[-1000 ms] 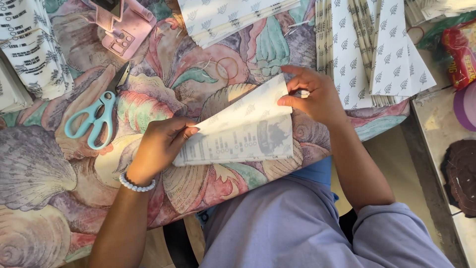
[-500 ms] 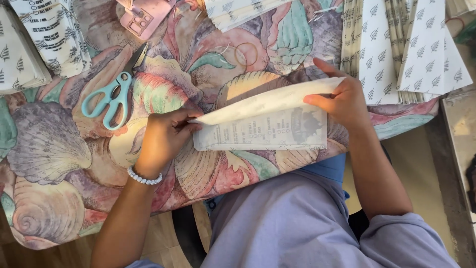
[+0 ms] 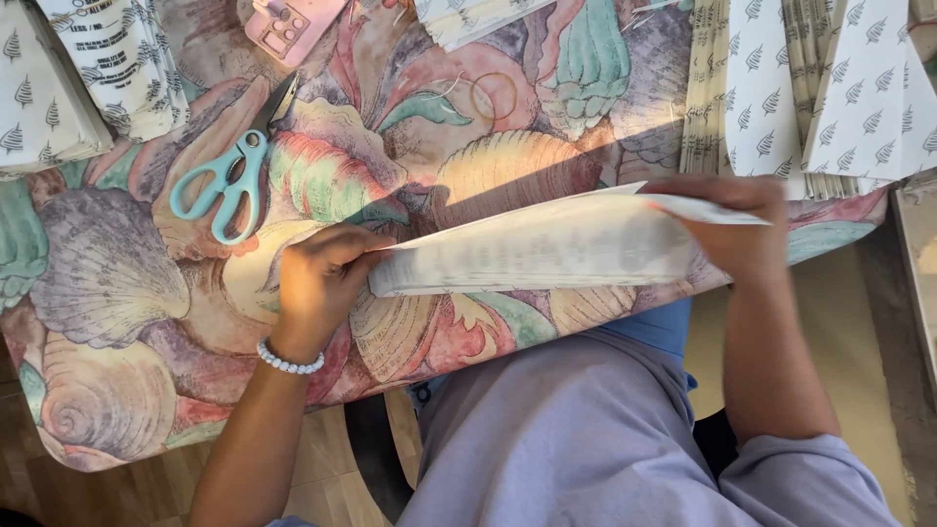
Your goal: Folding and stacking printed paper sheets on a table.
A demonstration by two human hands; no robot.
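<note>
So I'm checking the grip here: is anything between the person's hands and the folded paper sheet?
Nothing visible. The left hand pinches one end of the folded paper sheet and the right hand grips the other, both in direct contact. The scissors and rubber band lie apart on the shell-print tablecloth.

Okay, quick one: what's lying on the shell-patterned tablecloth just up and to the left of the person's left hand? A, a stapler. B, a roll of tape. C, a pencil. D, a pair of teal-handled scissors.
D: the teal-handled scissors lie on the tablecloth above and to the left of the left hand, which pinches one end of the folded paper.
</note>
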